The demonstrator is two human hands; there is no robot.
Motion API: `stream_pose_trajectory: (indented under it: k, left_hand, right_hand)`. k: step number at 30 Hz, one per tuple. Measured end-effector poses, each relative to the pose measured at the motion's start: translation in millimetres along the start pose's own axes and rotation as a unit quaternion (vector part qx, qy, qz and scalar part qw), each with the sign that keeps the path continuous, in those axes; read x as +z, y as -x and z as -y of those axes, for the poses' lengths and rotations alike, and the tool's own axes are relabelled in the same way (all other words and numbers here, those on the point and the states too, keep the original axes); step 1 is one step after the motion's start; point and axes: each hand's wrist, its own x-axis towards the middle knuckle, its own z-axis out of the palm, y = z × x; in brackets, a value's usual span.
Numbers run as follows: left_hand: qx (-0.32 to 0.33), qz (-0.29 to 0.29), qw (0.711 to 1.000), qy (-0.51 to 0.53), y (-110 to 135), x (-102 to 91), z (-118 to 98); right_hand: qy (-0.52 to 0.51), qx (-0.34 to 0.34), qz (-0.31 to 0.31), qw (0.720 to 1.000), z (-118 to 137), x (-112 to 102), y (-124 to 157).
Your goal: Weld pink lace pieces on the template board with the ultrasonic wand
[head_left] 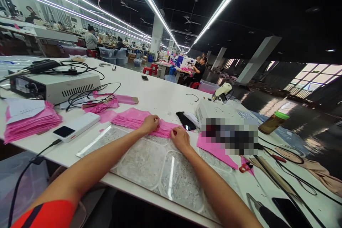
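Note:
A stack of thin pink fabric pieces (130, 117) with wavy edges lies in front of me, at the far edge of a glossy grey stone-patterned mat (145, 162). My left hand (150, 124) is closed, its fingers pinching the fabric near the middle of the stack. At the right end, my right hand (181, 138) has its fingers curled together on the edge of a pink piece. The fingertips of both hands are partly hidden. A pink sheet (216, 151) lies to the right of my right hand.
On the left are a taller pink stack (32, 123), a white power bank (77, 127) and a grey control box (71, 87) with cables. To the right stand another box (227, 108) and a green-lidded bottle (274, 122). Red-handled snips (245, 167) lie nearby. Co-workers sit farther off.

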Motion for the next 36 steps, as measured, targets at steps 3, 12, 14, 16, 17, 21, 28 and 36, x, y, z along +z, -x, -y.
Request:
stream_pose_trajectory:
  k: [3, 12, 14, 16, 17, 21, 28, 36]
  left_hand:
    - [-0.046, 0.017, 0.990, 0.130, -1.9, 0.2, -0.7]
    - [-0.117, 0.043, 0.931, 0.342, 3.6, -11.7, -9.3]
    - [-0.121, 0.048, 0.926, 0.355, 4.0, -14.5, -11.6]
    - [-0.125, 0.055, 0.923, 0.360, 4.7, -15.8, -12.8]
    - [-0.127, 0.057, 0.922, 0.361, 5.1, -15.9, -13.0]
    - [-0.125, 0.062, 0.929, 0.343, 4.3, -14.3, -12.4]
    - [-0.030, 0.029, 0.972, 0.230, 6.9, -26.1, -12.1]
    - [0.115, 0.114, 0.986, 0.027, 99.5, -62.0, 27.5]
  right_hand:
    - [0.001, 0.005, 0.006, 1.000, -0.1, -1.8, -0.3]
    - [0.037, 0.026, 0.010, 0.999, 6.6, 1.2, -6.2]
    - [0.050, 0.038, 0.008, 0.998, 1.7, 0.4, -6.3]
    - [0.062, 0.049, 0.006, 0.997, -5.6, -2.5, -4.3]
    - [0.067, 0.053, 0.006, 0.996, -9.5, -4.6, -2.7]
    - [0.080, 0.047, 0.010, 0.996, -20.8, -15.0, 3.5]
    - [0.072, -0.030, 0.024, 0.997, -19.9, -39.8, 23.1]
    - [0.087, -0.234, 0.063, 0.966, -8.8, -40.9, 113.4]
